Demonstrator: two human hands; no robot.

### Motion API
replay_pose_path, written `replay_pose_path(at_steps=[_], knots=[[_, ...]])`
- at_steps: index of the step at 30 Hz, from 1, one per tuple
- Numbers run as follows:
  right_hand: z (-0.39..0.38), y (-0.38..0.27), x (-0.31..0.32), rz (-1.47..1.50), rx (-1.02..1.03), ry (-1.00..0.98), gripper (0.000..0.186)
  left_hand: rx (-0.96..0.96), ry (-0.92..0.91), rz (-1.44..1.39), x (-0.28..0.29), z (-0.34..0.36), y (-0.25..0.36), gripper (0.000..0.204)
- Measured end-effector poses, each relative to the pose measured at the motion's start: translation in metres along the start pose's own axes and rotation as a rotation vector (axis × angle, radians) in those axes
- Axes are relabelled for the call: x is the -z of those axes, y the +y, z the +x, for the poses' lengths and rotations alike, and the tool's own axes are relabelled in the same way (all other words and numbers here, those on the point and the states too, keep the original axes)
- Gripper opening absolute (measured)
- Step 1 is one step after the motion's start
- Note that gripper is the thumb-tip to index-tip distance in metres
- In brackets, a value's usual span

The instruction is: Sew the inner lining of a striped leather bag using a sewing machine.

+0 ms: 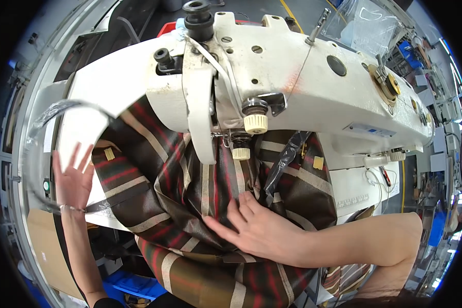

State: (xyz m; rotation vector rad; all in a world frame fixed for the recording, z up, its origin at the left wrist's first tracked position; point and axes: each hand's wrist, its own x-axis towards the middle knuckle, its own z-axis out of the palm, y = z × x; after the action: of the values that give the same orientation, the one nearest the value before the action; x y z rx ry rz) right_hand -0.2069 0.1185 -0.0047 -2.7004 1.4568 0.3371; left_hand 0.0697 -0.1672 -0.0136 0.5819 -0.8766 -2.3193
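Observation:
A plaid coated-fabric piece in brown, red and cream (179, 236) lies bunched under a white industrial sewing machine (303, 102). My left hand (73, 179) is open with fingers spread over the white surface at the fabric's left edge, a dark strap beside its wrist. My right hand (256, 231) rests on the middle of the fabric below the presser area, fingers apart and slightly bent, holding nothing that I can see. A dark glossy strap (287, 159) lies on the fabric's right part, with small yellow tabs (318, 162) nearby.
The white table (359, 182) holds thread snips (385, 175) and loose cord at the right. Cardboard (46, 246) is at lower left, with a blue bin (133, 287) below the table. Shelving and a yellow floor line lie beyond.

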Motion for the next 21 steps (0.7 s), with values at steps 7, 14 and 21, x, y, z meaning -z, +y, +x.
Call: replay_pose_path(at_steps=[7,14,21], knots=[[0.020,-0.002,-0.003,0.029,0.095,0.112,0.042,-0.375,0.095,2.378,-0.074,-0.045,0.003,0.023],[0.038,0.012,0.007,-0.062,0.096,0.298,0.021,-0.185,-0.487,1.974,-0.154,0.026,-0.116,0.023],[0.014,0.060,-0.021,0.186,-0.107,0.149,0.011,0.134,-0.409,1.996,-0.129,0.052,-0.150,0.033]])
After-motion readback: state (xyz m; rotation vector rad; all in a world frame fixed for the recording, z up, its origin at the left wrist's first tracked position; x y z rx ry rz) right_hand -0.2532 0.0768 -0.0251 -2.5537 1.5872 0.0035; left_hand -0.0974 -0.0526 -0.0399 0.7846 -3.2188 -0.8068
